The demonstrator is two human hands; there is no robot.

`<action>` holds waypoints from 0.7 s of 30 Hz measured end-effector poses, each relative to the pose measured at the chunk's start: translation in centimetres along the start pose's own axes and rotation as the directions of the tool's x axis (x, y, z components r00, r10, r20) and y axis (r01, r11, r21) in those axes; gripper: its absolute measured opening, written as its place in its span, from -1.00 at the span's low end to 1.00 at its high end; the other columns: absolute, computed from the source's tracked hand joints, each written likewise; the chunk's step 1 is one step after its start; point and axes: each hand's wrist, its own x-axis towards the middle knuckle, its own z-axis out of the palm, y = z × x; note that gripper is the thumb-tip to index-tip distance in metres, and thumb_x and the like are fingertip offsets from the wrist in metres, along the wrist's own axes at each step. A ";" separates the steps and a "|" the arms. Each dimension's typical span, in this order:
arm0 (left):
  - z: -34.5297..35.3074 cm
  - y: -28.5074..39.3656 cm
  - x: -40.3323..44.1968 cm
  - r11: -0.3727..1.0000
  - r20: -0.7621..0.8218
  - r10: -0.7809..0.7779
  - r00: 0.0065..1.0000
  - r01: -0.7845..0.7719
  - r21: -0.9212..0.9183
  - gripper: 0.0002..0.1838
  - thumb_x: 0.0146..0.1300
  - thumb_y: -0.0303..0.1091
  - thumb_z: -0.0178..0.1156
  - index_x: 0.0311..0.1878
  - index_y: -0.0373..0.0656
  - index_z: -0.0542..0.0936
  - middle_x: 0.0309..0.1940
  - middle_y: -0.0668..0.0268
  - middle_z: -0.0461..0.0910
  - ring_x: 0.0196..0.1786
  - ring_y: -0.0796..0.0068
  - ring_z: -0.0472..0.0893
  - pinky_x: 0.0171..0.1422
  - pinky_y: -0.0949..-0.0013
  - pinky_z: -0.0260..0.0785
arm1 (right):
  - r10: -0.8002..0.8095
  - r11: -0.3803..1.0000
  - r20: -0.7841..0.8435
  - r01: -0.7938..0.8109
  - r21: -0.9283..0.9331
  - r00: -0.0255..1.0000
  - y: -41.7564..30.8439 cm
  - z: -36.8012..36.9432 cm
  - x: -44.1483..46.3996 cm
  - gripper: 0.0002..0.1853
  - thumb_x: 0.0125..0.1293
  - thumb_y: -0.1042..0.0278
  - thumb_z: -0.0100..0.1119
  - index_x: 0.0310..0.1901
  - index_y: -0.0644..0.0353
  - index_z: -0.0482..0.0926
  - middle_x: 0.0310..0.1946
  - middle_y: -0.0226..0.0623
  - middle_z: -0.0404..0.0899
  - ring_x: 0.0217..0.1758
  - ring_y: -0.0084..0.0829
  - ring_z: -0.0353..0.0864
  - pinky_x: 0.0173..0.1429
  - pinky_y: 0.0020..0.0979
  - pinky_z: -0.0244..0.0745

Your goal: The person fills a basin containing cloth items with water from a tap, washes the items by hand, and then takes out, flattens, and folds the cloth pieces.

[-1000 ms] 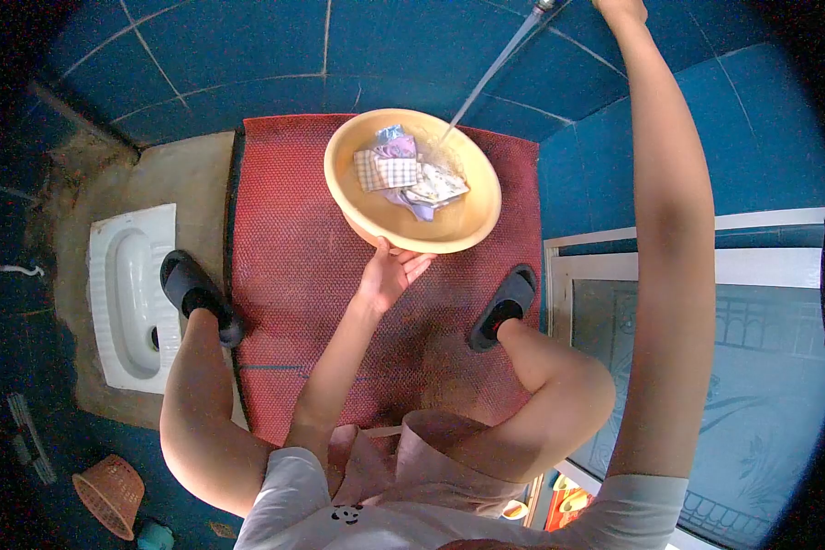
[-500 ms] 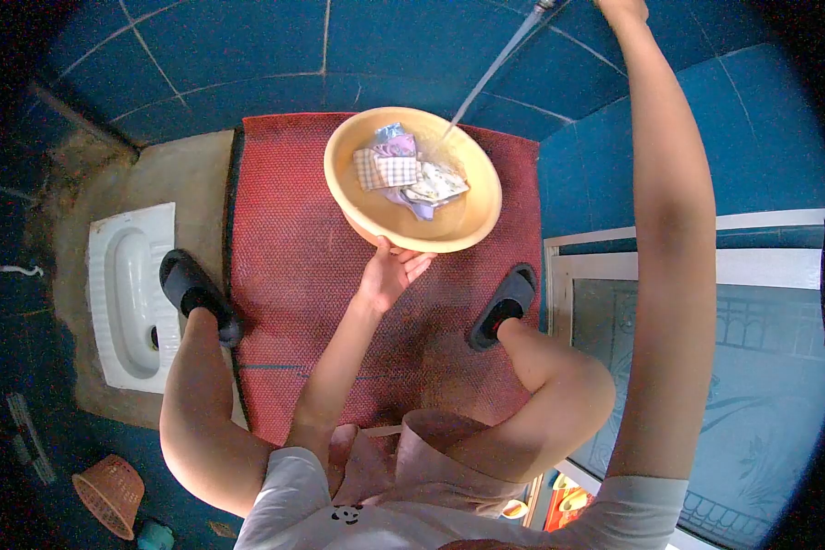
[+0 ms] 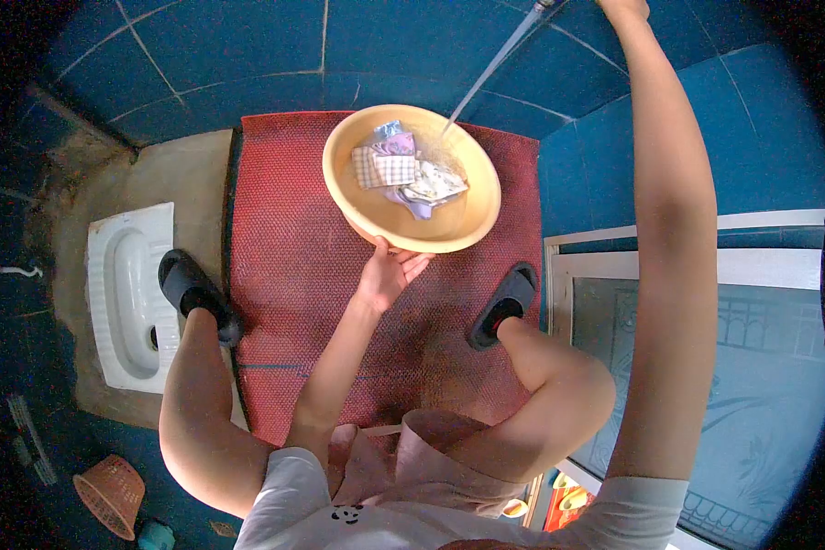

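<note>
Yellow plastic basin (image 3: 331, 174), upper centre of the frame, against a red mat (image 3: 284, 247). Cloths lie within — a checked one (image 3: 392, 170), a whitish patterned one (image 3: 434, 183) and a purple piece (image 3: 400, 144) — while a stream of water (image 3: 490, 75) from the tap (image 3: 544, 3) at the top edge falls inside the upper-right wall. From where I stand, the left hand (image 3: 390, 277) touches the basin's lower edge, palm up, fingers extended and not clamped on the rim. The right hand (image 3: 624, 7), near the tap, is cut off by the top edge; whether it grips anything, I cannot tell. Hazards, as judged: that palm supports one side only, so mounting water weight could tip the basin or slide it off the fingers; a shift toward the lower left could bring the rim under the stream and splash the mat; a cloth drifting beneath the stream could deflect it outward.
</note>
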 end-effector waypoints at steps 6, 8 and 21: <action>5.1 -0.1 0.5 1.000 -0.101 -0.004 0.995 0.007 0.024 -0.37 0.25 0.09 -0.51 0.13 -0.30 0.10 0.00 0.00 0.31 0.06 0.16 0.35 0.16 0.26 0.22 | 0.037 0.998 0.092 -0.042 0.053 0.995 4.7 2.5 4.2 -0.85 -0.02 0.37 -0.04 -0.45 0.06 0.56 -0.38 -0.13 0.53 -0.23 -0.15 0.51 -0.15 -0.27 0.39; 3.0 -0.2 0.6 1.000 -0.042 -0.005 0.999 0.006 0.008 -0.37 0.24 0.09 -0.50 0.13 -0.29 0.10 -0.01 0.01 0.31 0.06 0.17 0.35 0.16 0.26 0.21 | 0.019 0.999 0.056 -0.020 0.033 0.998 2.8 1.4 2.9 -0.85 -0.02 0.37 -0.04 -0.45 0.06 0.56 -0.38 -0.13 0.53 -0.23 -0.15 0.51 -0.15 -0.27 0.39; -17.9 2.1 -8.4 0.998 0.161 -0.007 0.987 0.018 -0.066 -0.38 0.24 0.11 -0.51 0.14 -0.22 0.11 -0.03 0.05 0.34 0.04 0.18 0.37 0.16 0.29 0.22 | -0.102 0.989 -0.086 0.092 -0.119 0.991 -17.5 -2.5 -13.7 -0.86 -0.04 0.38 -0.02 -0.45 0.03 0.57 -0.39 -0.14 0.54 -0.24 -0.16 0.51 -0.16 -0.26 0.40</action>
